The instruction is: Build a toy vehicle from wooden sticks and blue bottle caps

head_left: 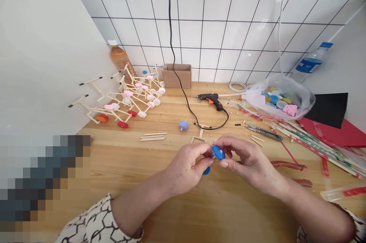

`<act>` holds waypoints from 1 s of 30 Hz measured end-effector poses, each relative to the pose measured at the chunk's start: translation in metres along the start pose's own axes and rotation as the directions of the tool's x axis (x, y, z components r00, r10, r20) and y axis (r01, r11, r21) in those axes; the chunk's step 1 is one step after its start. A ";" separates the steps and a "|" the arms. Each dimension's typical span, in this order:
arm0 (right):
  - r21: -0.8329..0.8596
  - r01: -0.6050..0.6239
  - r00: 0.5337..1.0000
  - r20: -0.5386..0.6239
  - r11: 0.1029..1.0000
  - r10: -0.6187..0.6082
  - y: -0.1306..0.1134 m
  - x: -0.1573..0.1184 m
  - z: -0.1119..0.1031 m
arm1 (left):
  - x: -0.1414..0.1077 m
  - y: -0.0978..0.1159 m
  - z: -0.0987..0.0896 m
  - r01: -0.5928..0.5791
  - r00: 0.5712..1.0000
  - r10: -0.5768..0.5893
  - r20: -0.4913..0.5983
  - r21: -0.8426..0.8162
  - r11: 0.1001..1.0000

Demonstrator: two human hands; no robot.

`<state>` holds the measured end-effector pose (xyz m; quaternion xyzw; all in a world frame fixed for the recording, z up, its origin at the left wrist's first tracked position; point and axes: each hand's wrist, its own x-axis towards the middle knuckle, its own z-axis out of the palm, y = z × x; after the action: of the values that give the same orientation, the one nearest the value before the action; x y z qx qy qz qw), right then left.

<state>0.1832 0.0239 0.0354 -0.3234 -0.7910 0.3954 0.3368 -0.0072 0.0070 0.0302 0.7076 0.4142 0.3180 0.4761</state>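
Patterned sleeves end at bare forearms above a wooden table. The left hand and right hand curl close together, their fingertips pinching a blue bottle cap between them; a second blue cap shows just under the left hand. Beyond lie a small stick frame, loose sticks and a periwinkle cap. Farther off are a glue gun, a stick-and-cap model, scissors and a plastic bag of caps.
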 end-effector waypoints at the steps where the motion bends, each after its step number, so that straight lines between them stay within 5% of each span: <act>1: 0.002 0.005 1.000 -0.001 1.000 -0.005 0.000 0.000 0.000 | 0.000 0.000 0.000 0.013 1.000 -0.014 -0.007 -0.025 1.000; 19: -0.108 0.084 0.996 -0.012 0.991 -0.085 0.002 0.000 0.003 | 0.001 -0.003 0.002 0.098 0.990 -0.116 -0.081 -0.198 0.975; 25: -0.383 0.214 0.937 -0.179 0.899 -0.299 0.006 -0.006 0.004 | 0.001 -0.004 0.002 0.161 0.981 -0.182 -0.070 -0.243 0.957; 30: -0.546 0.281 0.891 -0.158 0.790 -0.426 0.005 -0.009 0.008 | 0.002 -0.004 0.002 0.159 0.979 -0.187 -0.079 -0.277 0.948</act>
<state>0.1831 0.0164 0.0247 -0.2965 -0.8593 0.0534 0.4134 -0.0061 0.0085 0.0256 0.5796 0.4521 0.3648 0.5715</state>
